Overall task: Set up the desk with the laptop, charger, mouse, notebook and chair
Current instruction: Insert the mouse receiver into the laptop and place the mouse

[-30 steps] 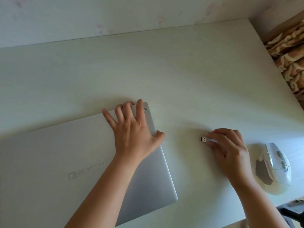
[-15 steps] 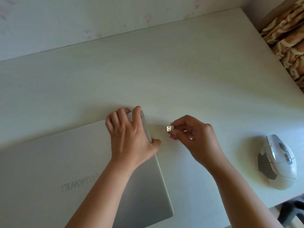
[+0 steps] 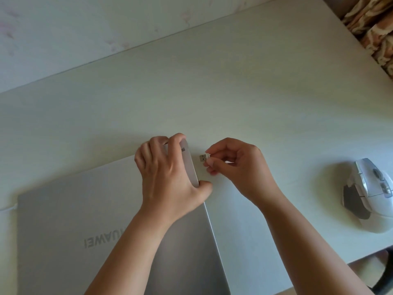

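Note:
A closed silver laptop (image 3: pixel 74 220) lies on the pale desk (image 3: pixel 234 92), lid logo facing away from me. My left hand (image 3: pixel 168 173) grips its far right corner, fingers over the back edge and thumb on the right side. My right hand (image 3: pixel 234 167) pinches a small USB receiver (image 3: pixel 203 157), metal plug pointing left, a short gap from the laptop's right edge. A white and grey mouse (image 3: pixel 370 196) rests on the desk to the right, untouched.
A wall (image 3: pixel 85 28) runs along the desk's far edge. Patterned brown fabric (image 3: pixel 376 28) hangs past the desk's right end. A thin white cable (image 3: pixel 8 208) reaches the laptop's left side. Something dark (image 3: pixel 382 279) shows below the desk's near edge.
My right hand has carried the USB receiver leftwards from beside the mouse to close by the laptop's right edge. My left hand's fingers have curled tighter over the laptop corner.

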